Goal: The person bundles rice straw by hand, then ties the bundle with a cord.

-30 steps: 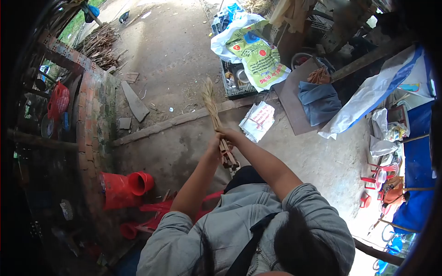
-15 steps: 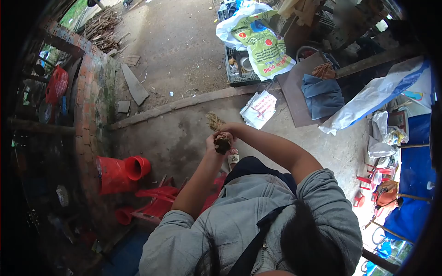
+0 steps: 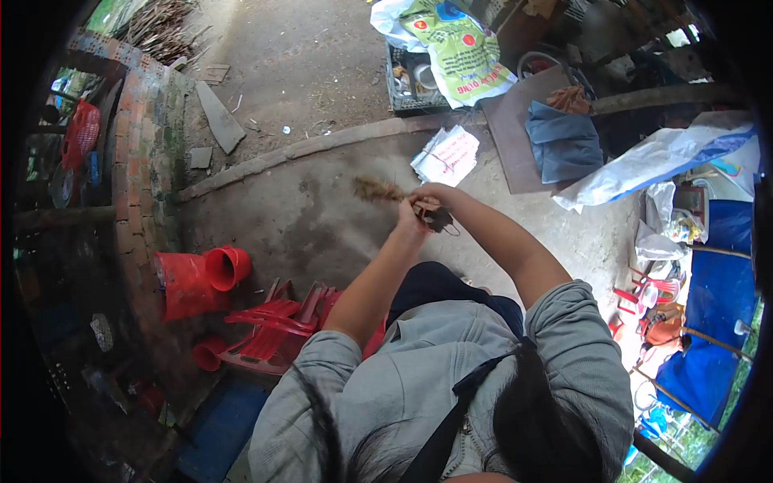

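Note:
In the head view, my left hand [image 3: 412, 216] and my right hand [image 3: 436, 194] meet in front of my body, both closed around a straw bundle [image 3: 375, 189]. Its pale, frayed straw end points left, beyond my fingers. At the opposite end, brown, leaf-like material and a thin loop stick out on the right. The bundle is slightly blurred, and my fingers hide its middle. Below it lies the concrete floor [image 3: 322, 217].
Red buckets [image 3: 229, 268] and a red plastic chair [image 3: 270, 326] stand to the left, near a brick wall [image 3: 137, 161]. White printed sacking [image 3: 448, 157] lies ahead. A black crate [image 3: 403, 101] holds items beneath a green-white bag [image 3: 463, 60]. A board [image 3: 503, 137] bears blue cloth.
The bundle has swung from nearly end-on to lying sideways, its straw end leftward. Both hands have moved right and slightly up; the surroundings have shifted left in view.

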The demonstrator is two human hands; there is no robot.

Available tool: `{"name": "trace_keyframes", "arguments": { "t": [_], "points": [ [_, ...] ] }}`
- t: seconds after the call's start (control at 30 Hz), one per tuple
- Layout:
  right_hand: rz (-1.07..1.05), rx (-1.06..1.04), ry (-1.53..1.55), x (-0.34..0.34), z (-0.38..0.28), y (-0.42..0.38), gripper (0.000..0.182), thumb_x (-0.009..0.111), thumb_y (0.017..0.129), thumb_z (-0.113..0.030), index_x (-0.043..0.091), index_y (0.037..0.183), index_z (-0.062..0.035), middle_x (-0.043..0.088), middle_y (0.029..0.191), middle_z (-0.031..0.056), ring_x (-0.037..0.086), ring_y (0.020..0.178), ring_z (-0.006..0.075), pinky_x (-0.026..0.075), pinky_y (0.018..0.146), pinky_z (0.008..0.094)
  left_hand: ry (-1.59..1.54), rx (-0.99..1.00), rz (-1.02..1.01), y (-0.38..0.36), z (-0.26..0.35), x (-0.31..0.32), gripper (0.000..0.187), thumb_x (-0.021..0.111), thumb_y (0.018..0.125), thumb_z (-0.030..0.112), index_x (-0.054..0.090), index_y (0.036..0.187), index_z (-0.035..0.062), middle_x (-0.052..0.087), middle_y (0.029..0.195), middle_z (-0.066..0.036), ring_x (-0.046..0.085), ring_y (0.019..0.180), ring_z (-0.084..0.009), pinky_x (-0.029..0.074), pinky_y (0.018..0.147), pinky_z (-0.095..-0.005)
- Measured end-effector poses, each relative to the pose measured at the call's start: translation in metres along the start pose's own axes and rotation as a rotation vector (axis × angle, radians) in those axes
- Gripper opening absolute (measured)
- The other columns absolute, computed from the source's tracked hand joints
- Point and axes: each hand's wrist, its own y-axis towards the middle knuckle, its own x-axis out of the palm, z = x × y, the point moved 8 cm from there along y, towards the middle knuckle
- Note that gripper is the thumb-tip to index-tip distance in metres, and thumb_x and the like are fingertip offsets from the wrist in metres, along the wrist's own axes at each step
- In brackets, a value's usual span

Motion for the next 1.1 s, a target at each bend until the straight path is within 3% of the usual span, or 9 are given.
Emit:
{"name": "trace_keyframes", "arguments": {
  "t": [0.17, 0.33, 0.43, 0.6, 0.67, 0.73, 0.8, 0.93, 1.1],
  "points": [
    [0.308, -0.203, -0.334, -0.019, -0.038, -0.034, 0.021, 0.054, 0.071, -0.027, 0.057, 0.071, -0.0056, 0.053, 0.058, 0.0039, 0.046, 0.039, 0.0103, 0.039, 0.035, 0.0231, 0.213, -0.179, -0.039, 0.011, -0.004, -0.009, 0.018, 0.042, 0.075, 0.017, 0.041, 0.067, 0.0008, 0.042, 0.055, -0.006, 0.044, 0.049, -0.0159, 0.042, 0.048, -0.0251],
    [0.254, -0.303, 0.476, -0.008, 0.011, -0.073, 0.022, 0.053, 0.069, -0.024, 0.052, 0.076, -0.0038, 0.048, 0.056, 0.0065, 0.049, 0.046, 0.0114, 0.036, 0.032, 0.0232, 0.293, -0.335, -0.088, -0.032, -0.048, 0.007, 0.018, 0.043, 0.077, 0.018, 0.041, 0.079, 0.0000, 0.045, 0.060, -0.007, 0.047, 0.051, -0.0164, 0.045, 0.050, -0.0266],
    [0.095, -0.608, 0.757, -0.018, 0.019, -0.097, 0.017, 0.053, 0.071, -0.024, 0.050, 0.071, -0.0070, 0.047, 0.056, 0.0035, 0.047, 0.044, 0.0112, 0.039, 0.037, 0.0245, 0.962, 0.077, -0.039, -0.060, -0.083, 0.046, 0.027, 0.044, 0.080, 0.029, 0.045, 0.084, 0.0031, 0.053, 0.068, -0.010, 0.054, 0.059, -0.0192, 0.048, 0.052, -0.0305],
    [0.083, -1.352, 0.677, -0.063, 0.065, -0.217, 0.022, 0.051, 0.075, -0.031, 0.051, 0.074, -0.0085, 0.053, 0.064, 0.0035, 0.051, 0.050, 0.0146, 0.041, 0.045, 0.0264, 1.538, -0.237, -0.116, -0.095, -0.204, 0.064, 0.046, 0.037, 0.083, 0.044, 0.034, 0.117, 0.0119, 0.056, 0.071, -0.009, 0.056, 0.055, -0.0155, 0.047, 0.047, -0.0279],
    [-0.916, -1.129, 0.369, -0.026, 0.108, -0.271, 0.029, 0.049, 0.076, -0.039, 0.053, 0.080, -0.0104, 0.055, 0.077, 0.0041, 0.054, 0.061, 0.0167, 0.043, 0.056, 0.0268, 1.900, 0.053, -0.288, -0.118, -0.260, 0.084, 0.058, 0.035, 0.082, 0.049, 0.031, 0.123, 0.0095, 0.055, 0.065, -0.008, 0.055, 0.054, -0.0150, 0.045, 0.047, -0.0240],
    [-0.512, -1.140, 0.653, -0.059, 0.165, -0.288, 0.033, 0.046, 0.076, -0.045, 0.054, 0.086, -0.0142, 0.056, 0.082, 0.0031, 0.054, 0.067, 0.0163, 0.042, 0.061, 0.0286, 2.022, 0.058, -0.344, -0.132, -0.320, 0.088, 0.061, 0.043, 0.079, 0.049, 0.033, 0.125, 0.0113, 0.055, 0.064, -0.007, 0.055, 0.055, -0.0160, 0.042, 0.049, -0.0233],
    [-0.271, -0.655, 1.145, -0.068, 0.217, -0.336, 0.036, 0.041, 0.077, -0.049, 0.054, 0.086, -0.0163, 0.057, 0.077, 0.0017, 0.053, 0.064, 0.0151, 0.042, 0.060, 0.0298, 2.580, 0.475, -0.644, -0.137, -0.379, 0.100, 0.057, 0.056, 0.073, 0.044, 0.044, 0.115, 0.0075, 0.054, 0.064, -0.007, 0.055, 0.060, -0.0198, 0.043, 0.053, -0.0275],
    [-0.087, -0.658, 0.972, -0.106, 0.300, -0.391, 0.039, 0.034, 0.078, -0.049, 0.049, 0.084, -0.0140, 0.047, 0.062, 0.0025, 0.049, 0.052, 0.0160, 0.043, 0.053, 0.0340, 2.358, 1.012, -1.167, -0.153, -0.509, 0.116, 0.040, 0.069, 0.065, 0.025, 0.051, 0.093, 0.0037, 0.054, 0.081, -0.008, 0.052, 0.073, -0.0135, 0.042, 0.065, -0.0269],
    [0.086, -0.680, 0.836, -0.164, 0.370, -0.437, 0.048, 0.020, 0.081, -0.051, 0.041, 0.096, -0.0107, 0.044, 0.057, 0.0058, 0.047, 0.040, 0.0180, 0.044, 0.041, 0.0342, 2.073, 0.551, -1.118, -0.104, -0.597, 0.095, 0.018, 0.065, 0.067, 0.014, 0.053, 0.075, 0.0027, 0.056, 0.075, -0.004, 0.052, 0.068, -0.0121, 0.042, 0.063, -0.0256]
  ]
}}
